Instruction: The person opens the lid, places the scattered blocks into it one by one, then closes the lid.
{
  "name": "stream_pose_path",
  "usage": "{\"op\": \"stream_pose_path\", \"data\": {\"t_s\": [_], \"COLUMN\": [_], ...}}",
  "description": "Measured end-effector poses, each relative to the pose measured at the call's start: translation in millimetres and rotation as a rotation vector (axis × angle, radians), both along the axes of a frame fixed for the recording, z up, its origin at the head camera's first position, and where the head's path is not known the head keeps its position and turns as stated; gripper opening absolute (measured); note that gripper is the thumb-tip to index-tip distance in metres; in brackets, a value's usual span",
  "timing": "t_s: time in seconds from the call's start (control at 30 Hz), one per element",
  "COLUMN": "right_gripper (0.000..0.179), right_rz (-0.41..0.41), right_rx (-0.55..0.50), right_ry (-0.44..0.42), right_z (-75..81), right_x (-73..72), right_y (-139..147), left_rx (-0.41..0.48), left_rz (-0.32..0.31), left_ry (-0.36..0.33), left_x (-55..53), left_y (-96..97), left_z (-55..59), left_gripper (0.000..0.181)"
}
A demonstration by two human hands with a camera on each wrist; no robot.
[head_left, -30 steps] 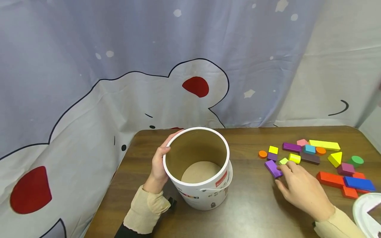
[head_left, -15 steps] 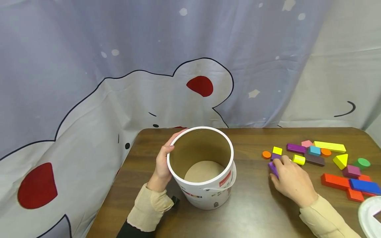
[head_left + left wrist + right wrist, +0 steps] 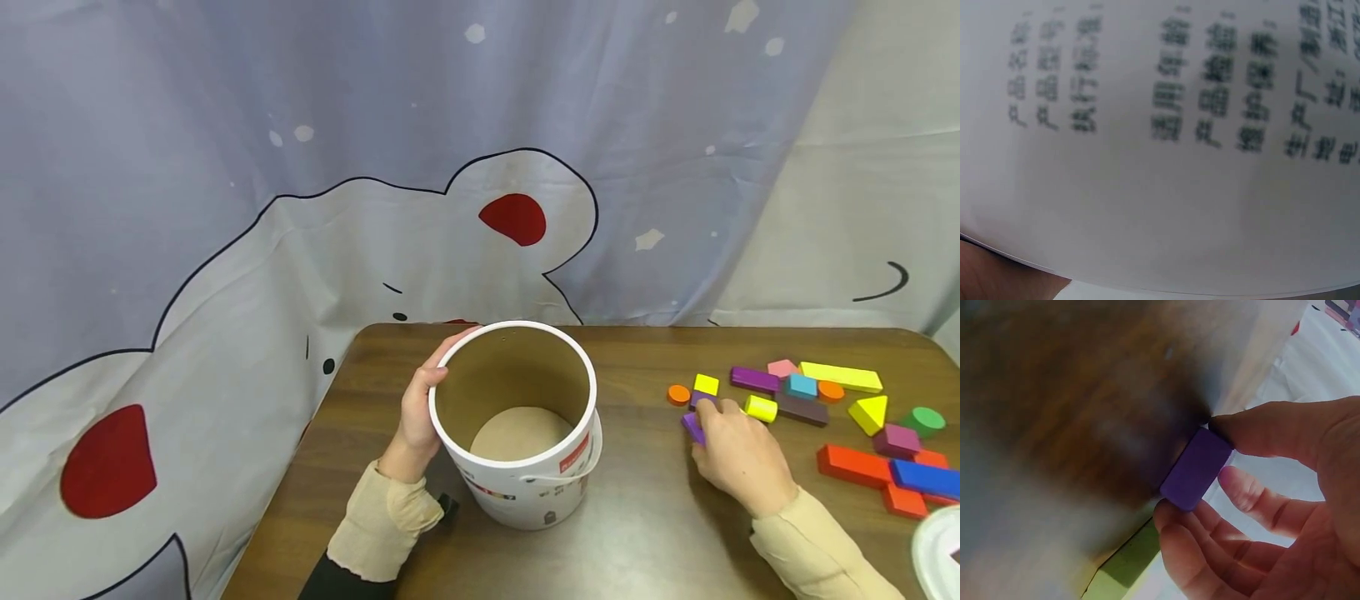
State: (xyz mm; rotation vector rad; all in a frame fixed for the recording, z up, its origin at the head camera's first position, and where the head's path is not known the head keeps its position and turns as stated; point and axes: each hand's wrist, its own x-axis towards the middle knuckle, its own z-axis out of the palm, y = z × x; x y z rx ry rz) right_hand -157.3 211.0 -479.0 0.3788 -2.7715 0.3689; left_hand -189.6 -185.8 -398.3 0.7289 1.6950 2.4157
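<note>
Newly pinched, apparently: purple block [image 3: 1196,470]

We saw a white bucket [image 3: 517,500], tan inside with a red label [image 3: 574,454], a purple block [image 3: 1194,469], orange discs [image 3: 678,395], red bars [image 3: 852,466], a blue bar [image 3: 926,478], a green cylinder [image 3: 924,421], a brown wood-grained table [image 3: 637,500], a grey-blue and white curtain [image 3: 315,67] with pale stars [image 3: 649,240], red patches [image 3: 108,461].

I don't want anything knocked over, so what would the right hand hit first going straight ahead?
Beyond the violet block it pinches, the right hand would probably meet the small dark purple block first, though depth there is unclear.
</note>
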Motion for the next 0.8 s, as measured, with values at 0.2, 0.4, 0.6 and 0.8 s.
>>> {"op": "stream_pose_path", "data": {"t_s": [0.2, 0.4, 0.6, 0.8], "right_gripper": [0.031, 0.029, 0.023, 0.02], "right_rz": [0.011, 0.036, 0.063, 0.103], "right_rx": [-0.043, -0.173, -0.299, -0.375], "right_ry": [0.008, 0.042, 0.155, 0.21], "right_z": [9.4, 44.8, 99.5, 142.2], "right_x": [-5.3, -13.3, -21.4, -26.0], "right_y": [-8.3, -31.8, -56.4, -78.6], "left_rx": [-0.006, -0.026, -0.028, -0.006], "left_rz": [-0.022, -0.014, -0.018, -0.033], "left_ry": [0.051, 0.042, 0.042, 0.056], "left_x": [-7.1, -18.1, -17.4, -8.2], "left_y": [-3.7, -11.3, -10.9, -5.2], "left_z": [-9.6, -26.5, -24.4, -10.5], "left_gripper": [0.065, 0.069, 0.069, 0.067]}}
